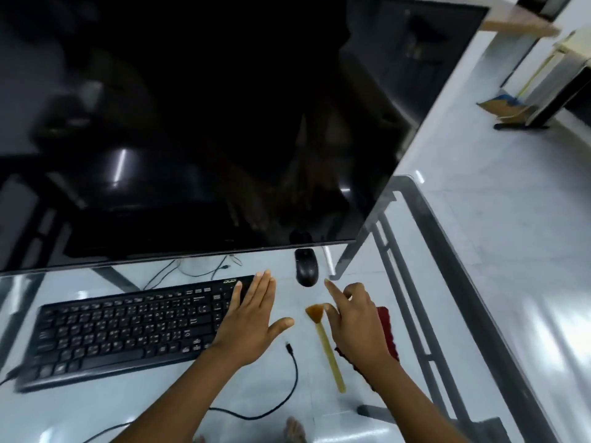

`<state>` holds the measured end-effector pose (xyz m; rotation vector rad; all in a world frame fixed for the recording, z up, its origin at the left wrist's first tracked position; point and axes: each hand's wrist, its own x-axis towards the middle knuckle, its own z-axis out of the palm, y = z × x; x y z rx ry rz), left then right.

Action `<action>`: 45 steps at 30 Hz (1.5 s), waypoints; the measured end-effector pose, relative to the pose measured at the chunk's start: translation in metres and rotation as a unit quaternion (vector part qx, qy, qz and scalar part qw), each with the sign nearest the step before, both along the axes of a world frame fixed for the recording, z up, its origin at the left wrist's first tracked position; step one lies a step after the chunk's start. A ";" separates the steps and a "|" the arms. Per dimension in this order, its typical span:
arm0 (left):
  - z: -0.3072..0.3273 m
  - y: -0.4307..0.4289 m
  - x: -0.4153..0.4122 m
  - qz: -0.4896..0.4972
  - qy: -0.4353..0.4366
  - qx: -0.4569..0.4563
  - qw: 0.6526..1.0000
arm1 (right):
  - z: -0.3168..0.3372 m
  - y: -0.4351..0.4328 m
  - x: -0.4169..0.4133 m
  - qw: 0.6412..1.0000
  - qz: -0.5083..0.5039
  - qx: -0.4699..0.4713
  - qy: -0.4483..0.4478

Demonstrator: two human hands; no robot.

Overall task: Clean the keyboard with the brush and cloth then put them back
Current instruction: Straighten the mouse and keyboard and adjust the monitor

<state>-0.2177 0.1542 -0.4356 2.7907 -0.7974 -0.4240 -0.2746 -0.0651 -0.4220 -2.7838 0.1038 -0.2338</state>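
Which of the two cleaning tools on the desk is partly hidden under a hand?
The dark red cloth: the right hand covers much of it. The brush lies in plain view between the two hands.

Single head cam, wide-angle, looking forward and steeply down at the glass desk (96, 410) from close above its near edge, hands (252, 318) low centre, monitor (192, 123) filling the upper frame, floor at right.

An office desk — monitor (192, 123), keyboard (121, 330), mouse (307, 266) on glass.
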 end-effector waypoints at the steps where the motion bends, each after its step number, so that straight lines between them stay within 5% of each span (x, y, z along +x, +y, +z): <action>1: 0.001 0.015 0.002 0.017 -0.004 0.005 1.000 | 0.002 0.012 0.008 1.000 0.012 0.006 0.001; 12: -0.003 0.183 -0.001 0.192 -0.023 -0.002 0.981 | -0.006 0.145 0.038 0.992 0.122 0.011 0.029; 22: -0.016 0.268 -0.023 0.476 -0.034 -0.073 0.876 | -0.035 0.167 0.023 0.991 -0.087 0.018 0.101; 37: -0.021 0.303 0.013 0.475 0.052 -0.212 0.852 | -0.048 0.186 0.055 0.983 -0.120 0.083 0.109; 45: -0.026 0.330 0.002 0.506 -0.010 -0.153 0.849 | -0.050 0.186 0.040 0.980 -0.147 0.116 0.072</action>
